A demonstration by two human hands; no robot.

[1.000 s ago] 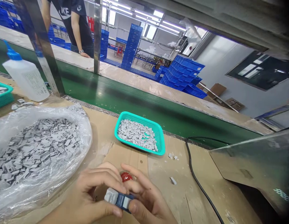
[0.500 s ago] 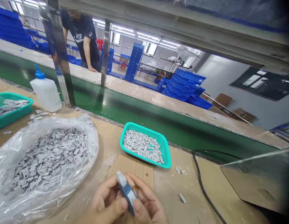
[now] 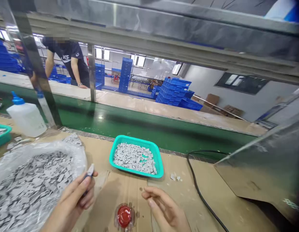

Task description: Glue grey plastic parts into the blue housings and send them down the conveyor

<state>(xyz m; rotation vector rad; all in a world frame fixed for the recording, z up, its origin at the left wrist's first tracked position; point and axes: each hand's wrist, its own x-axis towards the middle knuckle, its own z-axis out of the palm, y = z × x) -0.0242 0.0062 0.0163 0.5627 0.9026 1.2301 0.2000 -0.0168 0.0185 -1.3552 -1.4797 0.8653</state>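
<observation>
My left hand [image 3: 78, 193] is closed round a small dark blue object with a pale grey tip [image 3: 91, 169]; its exact kind I cannot make out. It is held over the near edge of a clear plastic bag [image 3: 78, 146] full of small grey plastic parts [image 3: 40, 174]. Fingers apart and loosely curled, my right hand [image 3: 165, 209] has nothing visible in it. Between the hands, lower down, a round red thing [image 3: 124, 216] sits in a clear holder on the cardboard. Beyond them stands a green basket [image 3: 159, 158] with many similar grey parts [image 3: 132, 158].
A white bottle with a blue cap [image 3: 27, 117] and another green basket [image 3: 4, 138] are at the left. A black cable [image 3: 200, 190] runs down the right, beside a metal panel [image 3: 265, 167]. A person [image 3: 67, 61] leans beyond the green belt [image 3: 103, 119].
My hands have come apart. The blue object stays in my left hand, now further left; my right hand has let go. The view has shifted, and the red thing shows.
</observation>
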